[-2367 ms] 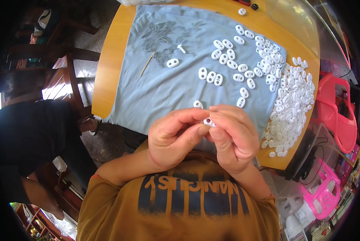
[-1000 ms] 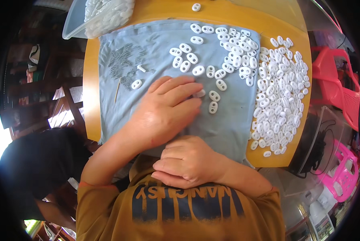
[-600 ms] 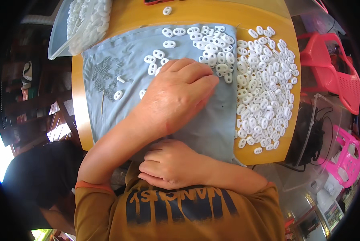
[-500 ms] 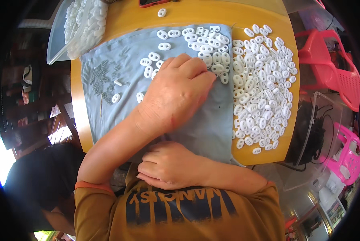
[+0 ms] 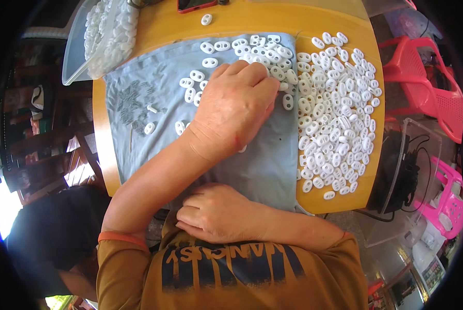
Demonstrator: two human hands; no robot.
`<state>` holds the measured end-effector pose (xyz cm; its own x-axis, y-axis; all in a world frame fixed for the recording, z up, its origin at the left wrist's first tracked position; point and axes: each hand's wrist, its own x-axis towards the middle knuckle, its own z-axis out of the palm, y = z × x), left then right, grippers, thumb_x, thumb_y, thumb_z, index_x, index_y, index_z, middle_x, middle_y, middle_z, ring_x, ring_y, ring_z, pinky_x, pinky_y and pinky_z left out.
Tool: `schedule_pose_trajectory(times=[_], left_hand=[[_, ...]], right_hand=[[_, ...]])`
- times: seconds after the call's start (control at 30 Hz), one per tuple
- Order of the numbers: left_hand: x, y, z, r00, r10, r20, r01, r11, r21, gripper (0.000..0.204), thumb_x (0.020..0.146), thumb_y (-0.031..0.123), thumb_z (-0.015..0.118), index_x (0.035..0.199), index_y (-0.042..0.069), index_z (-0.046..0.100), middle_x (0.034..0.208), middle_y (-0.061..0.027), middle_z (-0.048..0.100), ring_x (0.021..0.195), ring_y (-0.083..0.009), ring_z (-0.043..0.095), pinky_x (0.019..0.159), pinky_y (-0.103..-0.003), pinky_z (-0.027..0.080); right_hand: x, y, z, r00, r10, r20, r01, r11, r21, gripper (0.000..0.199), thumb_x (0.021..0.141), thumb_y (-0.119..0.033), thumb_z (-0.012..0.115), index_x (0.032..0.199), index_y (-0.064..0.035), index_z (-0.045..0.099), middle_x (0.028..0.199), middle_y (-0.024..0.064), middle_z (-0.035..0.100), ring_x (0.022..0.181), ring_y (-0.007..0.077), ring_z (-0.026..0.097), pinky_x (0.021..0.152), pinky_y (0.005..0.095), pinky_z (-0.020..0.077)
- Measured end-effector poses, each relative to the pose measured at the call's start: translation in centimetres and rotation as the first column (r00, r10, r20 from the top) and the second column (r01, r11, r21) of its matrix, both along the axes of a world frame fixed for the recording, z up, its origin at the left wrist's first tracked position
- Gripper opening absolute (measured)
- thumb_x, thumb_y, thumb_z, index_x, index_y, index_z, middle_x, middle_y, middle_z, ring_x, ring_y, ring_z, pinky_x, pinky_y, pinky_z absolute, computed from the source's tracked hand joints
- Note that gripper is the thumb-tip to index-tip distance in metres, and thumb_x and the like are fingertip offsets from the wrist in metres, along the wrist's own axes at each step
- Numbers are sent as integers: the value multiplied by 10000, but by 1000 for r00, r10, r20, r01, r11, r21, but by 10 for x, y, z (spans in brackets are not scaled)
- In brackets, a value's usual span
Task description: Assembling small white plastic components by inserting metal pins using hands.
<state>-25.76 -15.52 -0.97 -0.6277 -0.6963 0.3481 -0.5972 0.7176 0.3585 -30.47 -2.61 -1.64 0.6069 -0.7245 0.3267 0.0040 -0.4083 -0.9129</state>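
My left hand (image 5: 237,106) reaches over the grey-blue cloth (image 5: 262,168), palm down with its fingers curled under. Its fingertips are at the edge of a cluster of white oval plastic pieces with two holes (image 5: 266,51). One small white piece (image 5: 283,86) shows right at the fingertips; what lies beneath the fingers is hidden. Close to my body, my right hand (image 5: 216,213) rests curled at the cloth's near edge, and its inside cannot be seen. Left of my left hand are a few loose two-hole pieces (image 5: 189,94), a small white pin (image 5: 152,108) and many thin dark bits (image 5: 133,101).
A large heap of white two-hole pieces (image 5: 340,124) covers the table's right side. At the back left stands a clear bin (image 5: 76,57) with a bag of white pieces. A red-edged phone (image 5: 196,5) lies at the back. Pink plastic chairs (image 5: 422,85) stand to the right.
My left hand has shifted slightly up and right, its fingers moving within the cluster's near edge. A white piece now shows at the fingertips. My right hand stays in place.
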Motion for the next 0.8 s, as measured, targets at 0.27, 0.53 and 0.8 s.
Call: schedule_pose_trajectory(times=[0.27, 0.53, 0.8], left_hand=[[39, 30, 26, 939, 184, -291, -19, 871, 491, 82, 763, 0, 661, 836, 16, 629, 742, -51, 576, 636, -113, 543, 587, -236, 435], [99, 81, 45, 729, 542, -419, 197, 420, 886, 32, 838, 4, 597, 861, 25, 593, 774, 39, 538, 698, -24, 449, 602, -189, 362], [126, 111, 38, 783, 483, -392, 69, 559, 826, 46, 803, 43, 631, 818, 12, 600, 740, -37, 578, 679, -97, 538, 557, -247, 427]], right_hand=[[-4, -7, 7, 965, -217, 144, 227, 972, -60, 89, 738, -118, 666, 792, -64, 619, 618, 41, 526, 539, 229, 511, 517, 327, 417], [-17, -9, 12, 705, -615, 354, 525, 788, 321, 238, 773, 21, 619, 1005, 34, 569, 809, 107, 572, 663, 150, 521, 598, 254, 410], [-3, -9, 25, 908, -418, 22, 394, 871, 293, 121, 814, 21, 612, 934, 22, 605, 851, 94, 601, 727, 155, 568, 666, 243, 446]])
